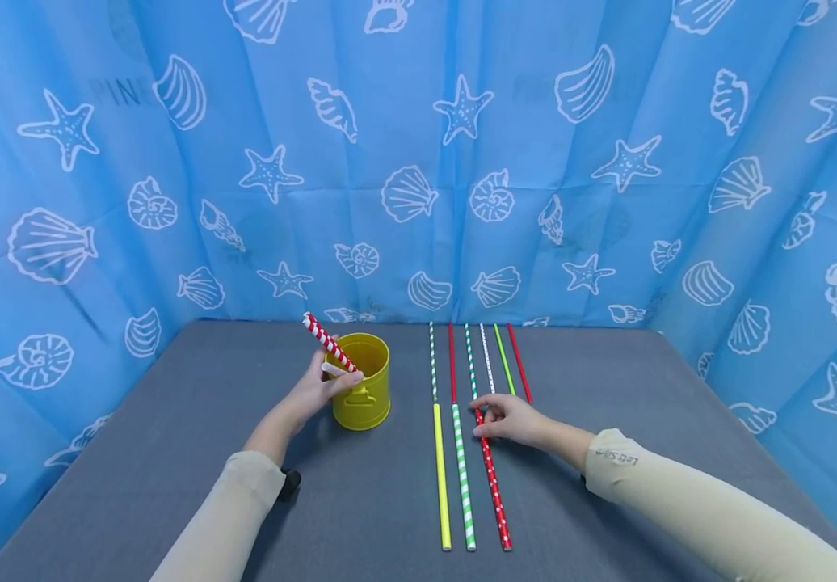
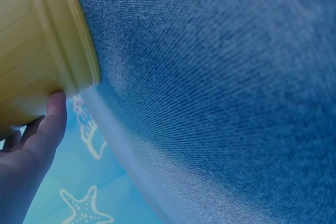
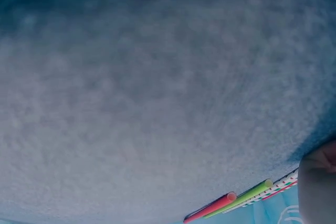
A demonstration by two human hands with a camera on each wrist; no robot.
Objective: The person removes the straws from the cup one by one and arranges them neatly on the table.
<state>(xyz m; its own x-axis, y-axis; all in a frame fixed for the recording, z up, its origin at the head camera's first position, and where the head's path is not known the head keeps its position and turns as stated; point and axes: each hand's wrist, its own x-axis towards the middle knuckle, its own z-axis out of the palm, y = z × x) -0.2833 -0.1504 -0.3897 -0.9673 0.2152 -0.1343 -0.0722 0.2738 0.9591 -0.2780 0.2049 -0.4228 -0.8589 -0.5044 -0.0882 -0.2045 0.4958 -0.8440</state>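
A yellow metal bucket (image 1: 373, 400) stands left of centre, with my left hand (image 1: 314, 394) gripping its side near the rim. In the left wrist view, fingers (image 2: 55, 111) press against the bucket wall. Red-and-white striped paper straws (image 1: 325, 339) lean out of it to the left, beside a short white piece (image 1: 333, 369). My right hand (image 1: 516, 420) pinches the far end of a red paper straw with white dots (image 1: 493, 485), which lies lengthwise on the table. Left of that straw are a green-and-white striped straw (image 1: 464, 481) and a yellow straw (image 1: 442, 481).
A farther row holds several thinner straws: green-and-white (image 1: 433, 360), red (image 1: 452, 360), white patterned (image 1: 487, 356), lime green (image 1: 503, 358) and another red (image 1: 519, 362). They lie on a grey cloth-covered table (image 1: 578, 517). A blue seashell-print curtain (image 1: 404, 121) hangs behind it and along both sides.
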